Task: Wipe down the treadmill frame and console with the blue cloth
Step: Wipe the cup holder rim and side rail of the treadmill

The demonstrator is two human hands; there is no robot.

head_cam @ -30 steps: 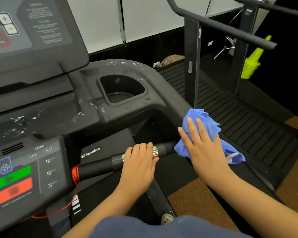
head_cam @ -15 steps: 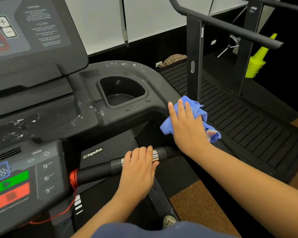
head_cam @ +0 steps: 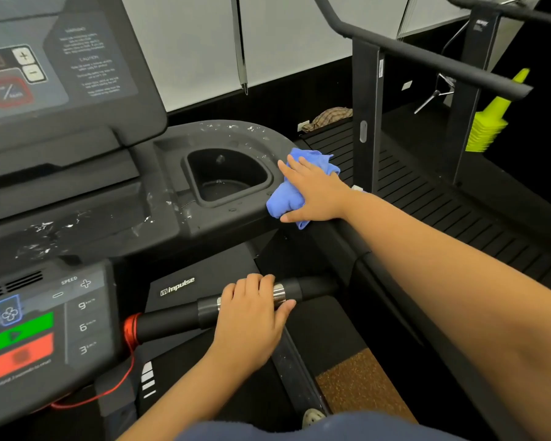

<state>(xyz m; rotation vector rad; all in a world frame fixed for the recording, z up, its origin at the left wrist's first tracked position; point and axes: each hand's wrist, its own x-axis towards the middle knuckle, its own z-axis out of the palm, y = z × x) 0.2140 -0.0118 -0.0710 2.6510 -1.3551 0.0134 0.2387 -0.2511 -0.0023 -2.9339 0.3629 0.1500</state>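
Two hands are in view. The right hand (head_cam: 315, 192) lies flat on the cloth (head_cam: 285, 203), a little right of centre in the frame. Its fingers are nearly straight and spread, and they press the cloth on the right edge of the tray (head_cam: 172, 227). The cloth is bunched under the palm and sticks out at the fingertips and below the thumb. The left hand (head_cam: 252, 316) is curled around the bar (head_cam: 172, 319) in the lower centre and holds it.

The cup holder (head_cam: 226, 176) is just beside the cloth, to its left. Further left the tray carries white specks (head_cam: 42, 230), and more lie on the rim above the cup holder. So the dirty part lies left of the cloth, and its long axis runs across the frame. I judge that the next stroke should go leftwards, around the cup holder. The right hand is the nearer one.
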